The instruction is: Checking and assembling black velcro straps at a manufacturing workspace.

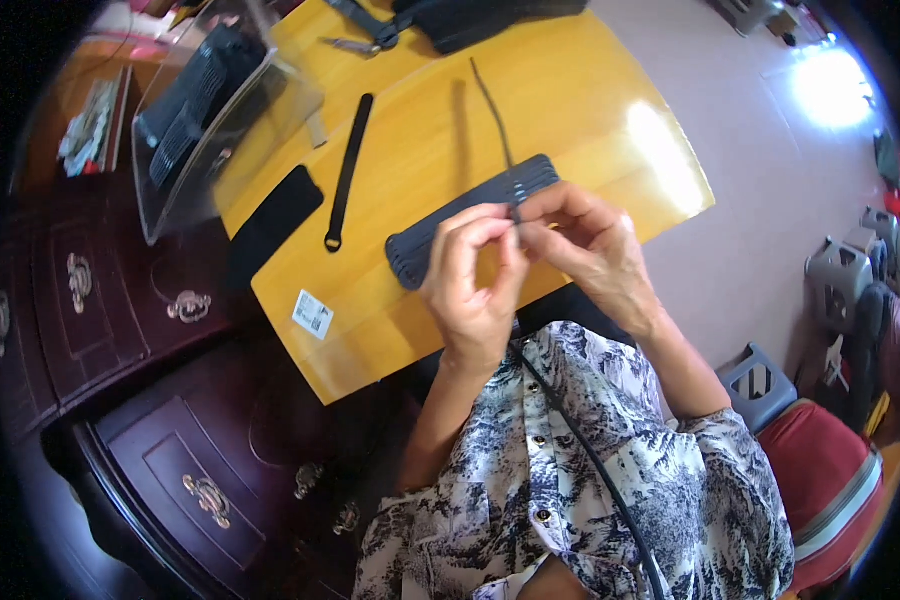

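Observation:
Close together over the table's near side, my left hand (473,285) and my right hand (595,250) meet with thumbs and fingertips pinched. Between them is a thin dark cord (495,110), whose long free end reaches away across the table. Beneath the hands lies a dark grey flat piece (460,215), with a row of holes or stitches along its two short ends. The hands partly cover its near right portion. What the fingertips do with the cord at the pinch is too small to make out.
On the yellow table (400,130) lie a black strap with a ring end (350,170), a black flat piece (280,215) and a white label (313,314). A clear bin (150,205) stands left, beside dark wooden drawers (180,470). Black items (470,20) lie at the far edge.

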A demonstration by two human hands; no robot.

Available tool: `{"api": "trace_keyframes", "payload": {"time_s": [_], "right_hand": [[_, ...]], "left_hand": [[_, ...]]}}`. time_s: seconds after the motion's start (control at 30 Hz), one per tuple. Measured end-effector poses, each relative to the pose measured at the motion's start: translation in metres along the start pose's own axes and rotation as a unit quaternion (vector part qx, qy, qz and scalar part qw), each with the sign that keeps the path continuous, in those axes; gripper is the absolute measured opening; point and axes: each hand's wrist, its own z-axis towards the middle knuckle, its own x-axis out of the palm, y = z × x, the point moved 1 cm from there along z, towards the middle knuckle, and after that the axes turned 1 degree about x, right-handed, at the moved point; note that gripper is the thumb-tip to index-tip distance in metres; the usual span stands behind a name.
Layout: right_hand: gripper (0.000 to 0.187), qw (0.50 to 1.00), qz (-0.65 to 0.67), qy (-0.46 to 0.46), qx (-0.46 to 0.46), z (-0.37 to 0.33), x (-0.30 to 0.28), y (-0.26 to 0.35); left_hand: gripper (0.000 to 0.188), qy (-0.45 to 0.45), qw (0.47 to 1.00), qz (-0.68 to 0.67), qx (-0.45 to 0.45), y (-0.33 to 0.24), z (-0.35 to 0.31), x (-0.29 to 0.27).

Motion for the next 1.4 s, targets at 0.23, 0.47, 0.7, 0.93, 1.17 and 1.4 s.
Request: {"api": "trace_keyframes", "payload": {"time_s": [0.23,0.47,0.7,0.93,1.17,1.4], "right_hand": [[0.013,0.998,-0.035,-0.044,0.010,-0.007,-0.016,-0.003],[0.004,0.995,-0.065,-0.078,-0.024,-0.020,-0.027,-0.001],[0.029,0.960,-0.261,-0.054,0.080,-0.032,-0.049,-0.013],[0.025,0.964,-0.238,-0.102,0.059,-0.034,-0.059,-0.015],[0.011,0.974,-0.085,-0.182,0.103,-0.041,-0.057,-0.012],[0.006,0.961,-0.123,-0.223,0.108,-0.053,-0.063,-0.005]], "left_hand": [[0.024,0.006,0.990,0.074,0.121,-0.004,0.001,0.014],[0.029,0.042,0.990,0.024,0.133,-0.009,-0.009,0.029],[0.032,0.106,0.984,-0.007,0.145,0.014,-0.035,0.055],[0.030,0.134,0.969,0.045,0.201,0.015,-0.031,0.062],[0.024,0.079,0.974,-0.205,-0.050,0.011,-0.033,0.072],[0.020,0.063,0.922,-0.359,-0.132,0.006,-0.033,0.069]]}}
